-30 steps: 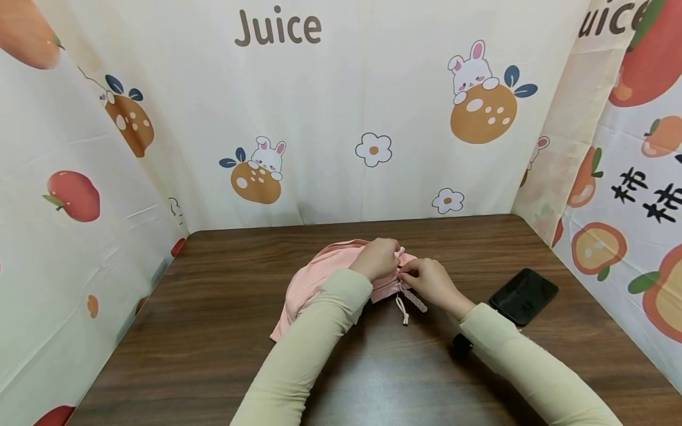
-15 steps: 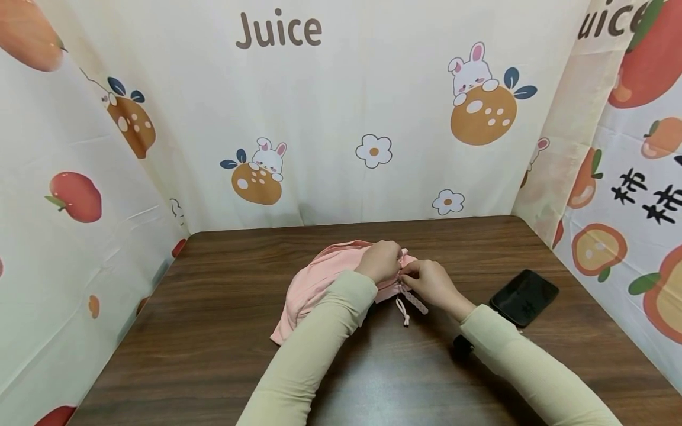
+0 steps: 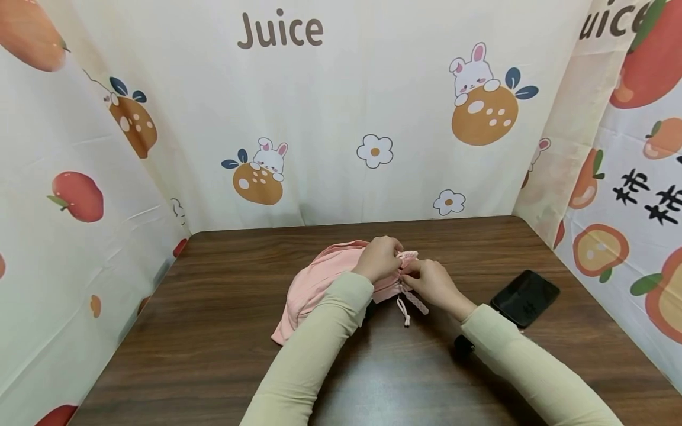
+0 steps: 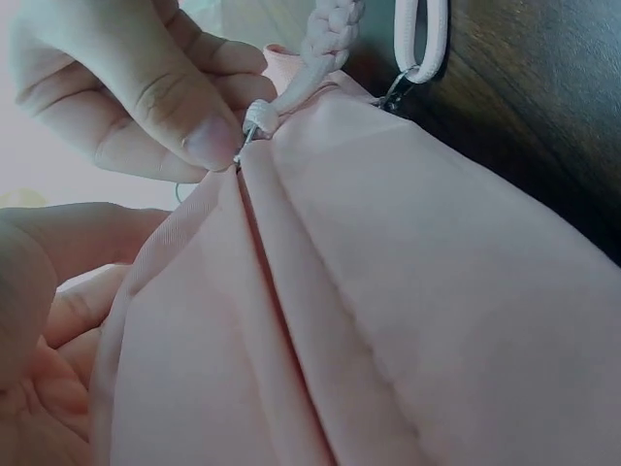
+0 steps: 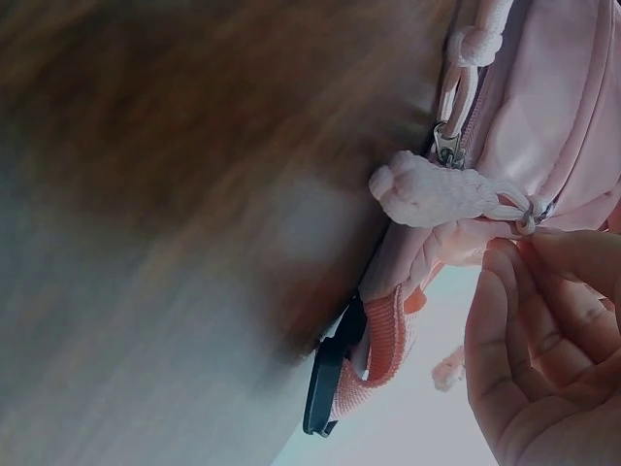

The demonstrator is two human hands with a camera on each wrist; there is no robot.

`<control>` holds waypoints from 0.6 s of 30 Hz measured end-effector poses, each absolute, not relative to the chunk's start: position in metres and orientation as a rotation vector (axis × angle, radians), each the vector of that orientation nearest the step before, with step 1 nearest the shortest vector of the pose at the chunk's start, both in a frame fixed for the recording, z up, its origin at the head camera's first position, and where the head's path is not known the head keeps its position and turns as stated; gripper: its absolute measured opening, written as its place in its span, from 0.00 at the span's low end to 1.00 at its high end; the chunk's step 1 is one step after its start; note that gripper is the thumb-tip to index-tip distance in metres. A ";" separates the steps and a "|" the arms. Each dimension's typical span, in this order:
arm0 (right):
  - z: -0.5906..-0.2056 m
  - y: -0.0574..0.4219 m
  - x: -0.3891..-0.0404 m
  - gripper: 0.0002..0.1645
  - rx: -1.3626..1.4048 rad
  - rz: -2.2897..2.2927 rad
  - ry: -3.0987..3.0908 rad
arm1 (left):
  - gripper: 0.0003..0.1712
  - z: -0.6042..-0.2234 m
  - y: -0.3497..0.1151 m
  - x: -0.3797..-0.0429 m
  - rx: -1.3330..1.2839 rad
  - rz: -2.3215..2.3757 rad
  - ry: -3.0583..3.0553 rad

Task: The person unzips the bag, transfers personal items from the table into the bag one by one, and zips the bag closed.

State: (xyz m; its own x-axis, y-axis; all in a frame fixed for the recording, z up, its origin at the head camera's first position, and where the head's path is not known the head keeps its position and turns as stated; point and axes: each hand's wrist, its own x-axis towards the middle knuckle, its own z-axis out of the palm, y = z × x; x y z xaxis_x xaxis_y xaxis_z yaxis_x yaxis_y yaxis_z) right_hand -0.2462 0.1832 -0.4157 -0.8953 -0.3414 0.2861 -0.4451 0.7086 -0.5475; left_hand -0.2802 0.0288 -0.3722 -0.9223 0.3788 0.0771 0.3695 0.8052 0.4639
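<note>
A pink zip bag (image 3: 325, 278) lies on the table with braided zipper pulls at its right end. In the left wrist view its zipper (image 4: 281, 320) runs up to a metal slider beside my right hand. My left hand (image 3: 379, 258) grips the bag's far edge, its fingers partly behind the fabric; a braided cord (image 3: 409, 255) sticks out beside them. My right hand (image 3: 428, 283) pinches the zipper's end between thumb and fingers. Just beside those fingertips hangs a knotted braided pull (image 5: 437, 194) in the right wrist view. A second corded zipper pull (image 5: 461, 107) sits near it.
A black phone (image 3: 524, 299) lies on the brown table (image 3: 224, 331), right of my right hand. A pink strap (image 5: 383, 345) with a black buckle (image 5: 330, 379) hangs from the bag's end. Printed curtains (image 3: 330, 112) stand along the back and sides.
My left hand has shifted slightly up and away, and more of the braided cord shows beside its fingers. The right hand keeps its pinch in nearly the same spot.
</note>
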 end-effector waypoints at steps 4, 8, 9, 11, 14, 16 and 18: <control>-0.415 0.183 -0.246 0.03 0.634 0.954 -2.752 | 0.17 -0.371 0.026 -0.279 0.607 0.854 2.947; -0.414 0.183 -0.246 0.03 0.632 0.955 -2.754 | 0.16 -0.372 0.025 -0.278 0.585 0.933 2.925; -0.414 0.183 -0.246 0.03 0.630 0.957 -2.755 | 0.16 -0.372 0.024 -0.278 0.580 0.943 2.919; -0.414 0.182 -0.245 0.03 0.625 0.960 -2.760 | 0.16 -0.372 0.024 -0.278 0.576 0.933 2.927; -0.413 0.182 -0.245 0.02 0.618 0.965 -2.767 | 0.17 -0.372 0.022 -0.277 0.559 0.916 2.941; -0.413 0.183 -0.245 0.03 0.619 0.965 -2.769 | 0.17 -0.371 0.022 -0.276 0.548 0.898 2.962; -0.413 0.183 -0.245 0.03 0.622 0.963 -2.769 | 0.16 -0.371 0.022 -0.275 0.528 0.909 2.967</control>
